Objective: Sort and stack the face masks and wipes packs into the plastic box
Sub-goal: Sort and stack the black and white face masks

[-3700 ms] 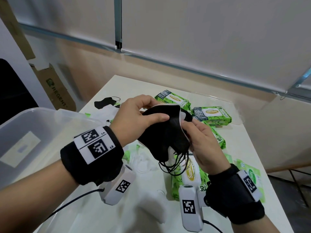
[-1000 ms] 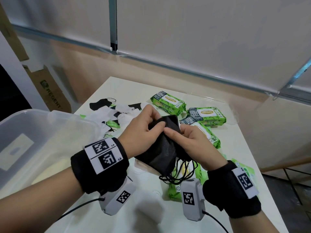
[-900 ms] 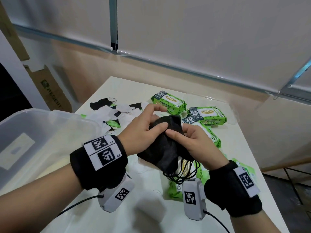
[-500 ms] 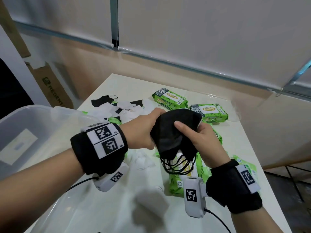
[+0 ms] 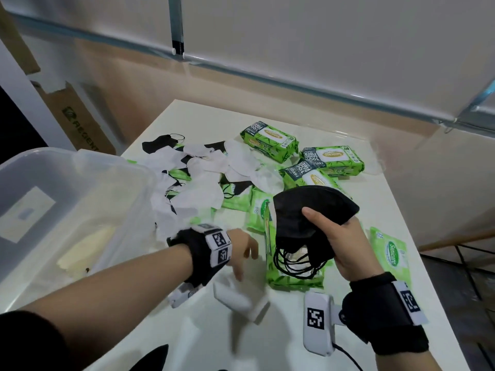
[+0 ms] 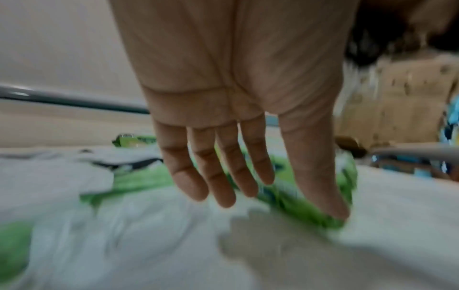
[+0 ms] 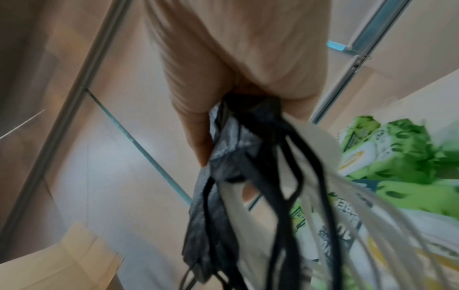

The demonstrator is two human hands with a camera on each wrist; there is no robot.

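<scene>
the right hand [image 5: 345, 245] clasps a bundle of black face masks [image 5: 302, 215] above the table [image 5: 334, 330], thumb across the front, ear loops [image 5: 294, 263] dangling. the left hand [image 5: 242, 253] is released, fingers [image 6: 223, 176] straight, holding nothing, low over a white mask [image 5: 238, 295]. handling judgement: masks are light, soft and limp; grasp the folded body, not the loops, which snag. wipes packs [image 5: 269, 139] look heavier, pliable, with slick film; take by both long edges. white masks [image 5: 203, 167] lie tangled over packs at the table's middle. the clear plastic box [image 5: 128, 167] stands at left; its near wall lies between the pile and its floor.
</scene>
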